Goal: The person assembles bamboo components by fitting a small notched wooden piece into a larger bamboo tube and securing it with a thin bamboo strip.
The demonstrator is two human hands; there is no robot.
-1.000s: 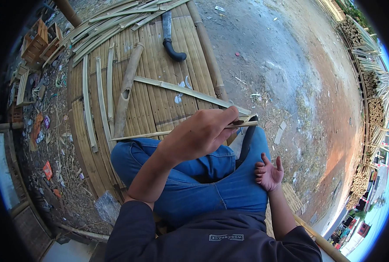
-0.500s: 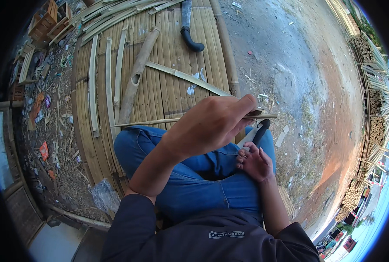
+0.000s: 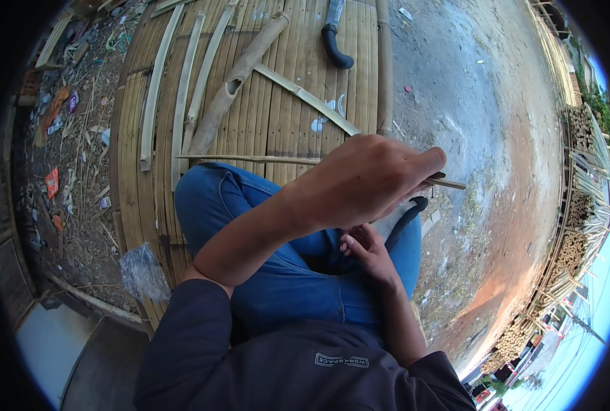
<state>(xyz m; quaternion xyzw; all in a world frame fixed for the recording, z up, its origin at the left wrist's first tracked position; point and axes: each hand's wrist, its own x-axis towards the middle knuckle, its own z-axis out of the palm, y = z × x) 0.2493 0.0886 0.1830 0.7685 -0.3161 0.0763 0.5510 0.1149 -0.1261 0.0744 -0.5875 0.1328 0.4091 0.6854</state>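
Observation:
My left hand reaches across my lap, closed on a thin bamboo strip. The strip's short end sticks out past my fingers to the right, with a small thin dark bit under it. Its long end runs left over my knee. Lower down, my right hand hovers over my lap, palm up, its fingers loosely bent and apart, nothing seen in them. Near it on my right leg lies a tool with a curved black handle; my left hand hides part of its pale blade.
I sit on a bamboo slat platform. On it lie a bamboo tube, several split strips, a slanting strip and a black-handled blade. A clear plastic bag is at left. Bamboo stacks line the far right.
My left hand has moved to the right with the bamboo strip. My right hand has drawn left, away from the black handle and closer to the middle of my lap. The view has shifted.

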